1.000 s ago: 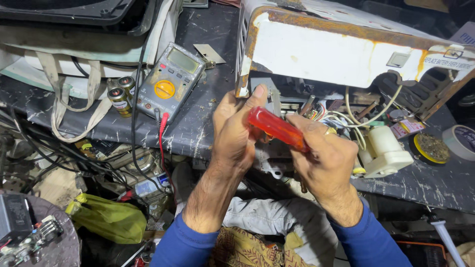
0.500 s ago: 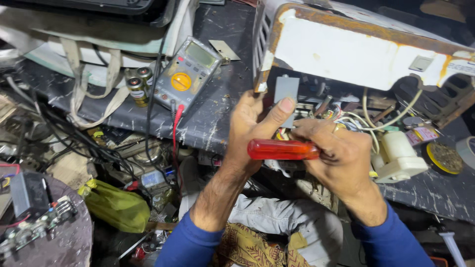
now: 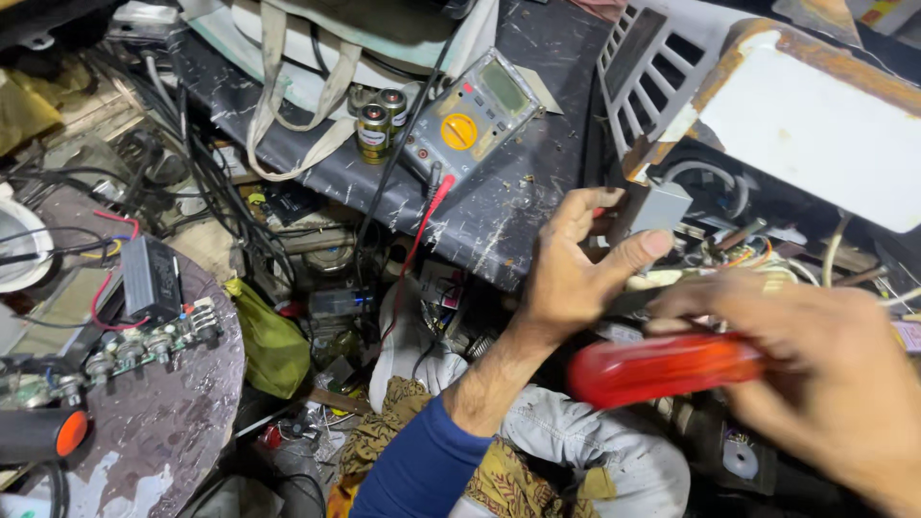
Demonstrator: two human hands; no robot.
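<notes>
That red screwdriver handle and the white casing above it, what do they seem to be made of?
Screwdriver handle: looks like translucent red plastic, glossy; it glows through and catches light, though it is blurred. The right hand grips it. Casing: probably painted sheet metal, matt white, since brown rust shows along its chipped edges.

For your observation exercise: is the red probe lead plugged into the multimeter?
Yes, the red lead runs into a socket on the multimeter.

Right hand [image 3: 815, 374] motion-blurred, cut off at the frame's right edge; red screwdriver handle [image 3: 662, 367] blurred, its shaft hidden behind left hand [image 3: 576, 273].
</notes>
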